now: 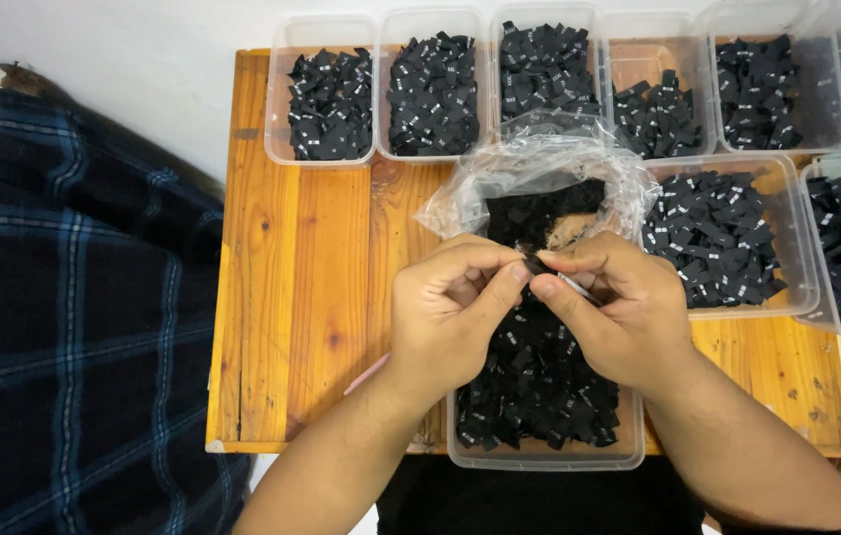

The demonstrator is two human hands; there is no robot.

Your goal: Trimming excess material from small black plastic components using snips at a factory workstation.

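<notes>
Both hands meet over the middle of the wooden table [301,297], pinching one small black fabric label [542,264] between them. The left hand [450,307] has thumb and forefinger closed on the label's near end; the right hand [618,312] grips the other end the same way, with what looks like a thin pale strip under its thumb — the view is too small to be sure.

Directly beneath the hands sits a clear plastic tub [539,458] heaped with more black labels. Just beyond the fingertips lies an open clear plastic bag [500,178] holding a dark pile. Farther out, a row of similar tubs [331,154] runs across the far edge, and two more stand to the right of the right hand.

The step in hand seems to be separating or checking a single label — the next move would call for a light, steady pinch so it does not slip back among the others.
</notes>
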